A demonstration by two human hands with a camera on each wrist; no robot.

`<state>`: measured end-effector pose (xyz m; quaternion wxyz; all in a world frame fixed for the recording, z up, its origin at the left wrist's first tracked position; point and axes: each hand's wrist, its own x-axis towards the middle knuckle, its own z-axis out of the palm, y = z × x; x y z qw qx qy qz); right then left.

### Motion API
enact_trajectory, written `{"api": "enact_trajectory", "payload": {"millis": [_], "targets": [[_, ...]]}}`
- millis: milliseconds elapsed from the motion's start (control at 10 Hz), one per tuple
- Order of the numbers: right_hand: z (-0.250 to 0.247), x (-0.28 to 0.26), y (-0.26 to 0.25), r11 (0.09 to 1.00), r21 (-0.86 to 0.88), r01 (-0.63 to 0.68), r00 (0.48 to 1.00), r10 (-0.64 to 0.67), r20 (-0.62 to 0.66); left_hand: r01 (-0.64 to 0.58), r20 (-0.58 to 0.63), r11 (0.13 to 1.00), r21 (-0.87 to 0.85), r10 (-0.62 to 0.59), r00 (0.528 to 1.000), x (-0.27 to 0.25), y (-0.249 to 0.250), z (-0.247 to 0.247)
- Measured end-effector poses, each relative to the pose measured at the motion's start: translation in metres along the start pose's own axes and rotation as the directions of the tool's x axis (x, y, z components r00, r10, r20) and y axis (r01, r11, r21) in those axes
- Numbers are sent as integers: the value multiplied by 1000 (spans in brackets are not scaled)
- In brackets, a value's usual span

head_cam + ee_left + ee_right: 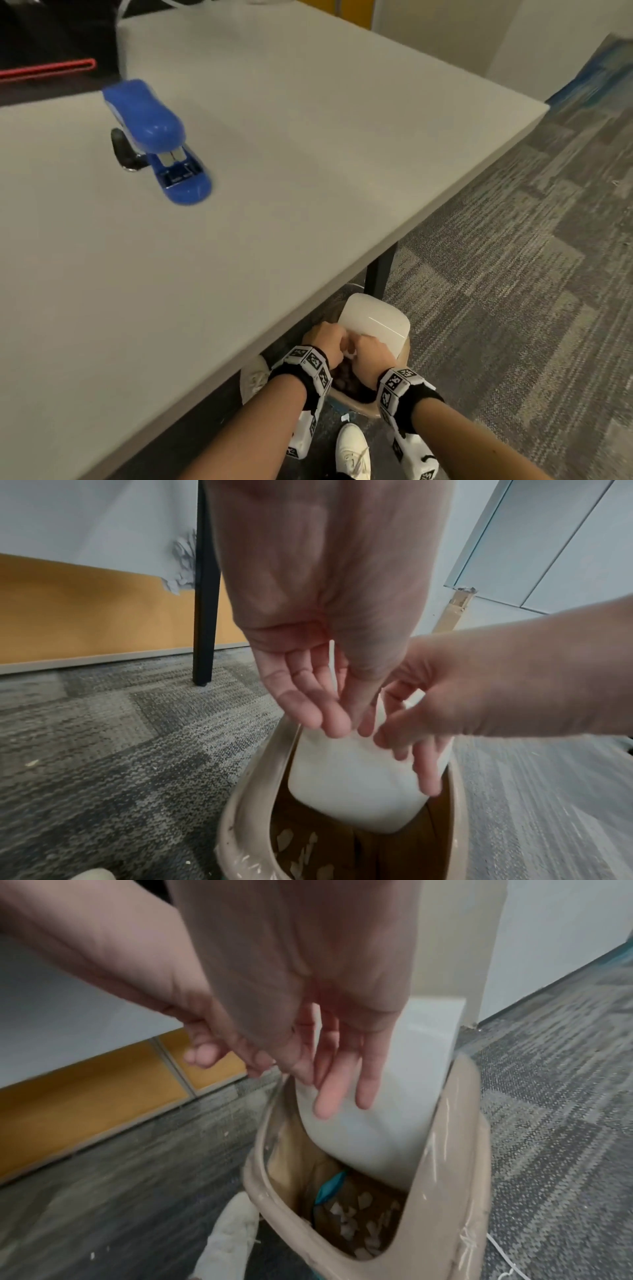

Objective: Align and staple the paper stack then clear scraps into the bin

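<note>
Down on the carpet (513, 274) beside the table (274, 154), the beige bin (441, 1191) holds white paper scraps (356, 1221), with a curved white sheet (349, 785) leaning into it at 12 o'clock. Both hands hover above the opening: the left hand (318, 631) and right hand (308, 1001) have fingers loosely spread, gripping nothing. At 10 o'clock on the table sits a blue stapler (157, 140).

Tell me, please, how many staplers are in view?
1. The blue stapler sits on the grey table, far from both hands over the bin. Others may lie out of view.
</note>
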<state>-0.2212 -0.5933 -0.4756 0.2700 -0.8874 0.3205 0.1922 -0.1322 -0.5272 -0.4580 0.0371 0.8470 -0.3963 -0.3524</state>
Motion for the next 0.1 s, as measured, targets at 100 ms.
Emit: {"api": "enact_trajectory", "payload": {"millis": [100], "targets": [[-18,-23,-13,1000,11,-10,997,11,-77,-14,-49,999,-40,12,999,-25,0,-8]]}}
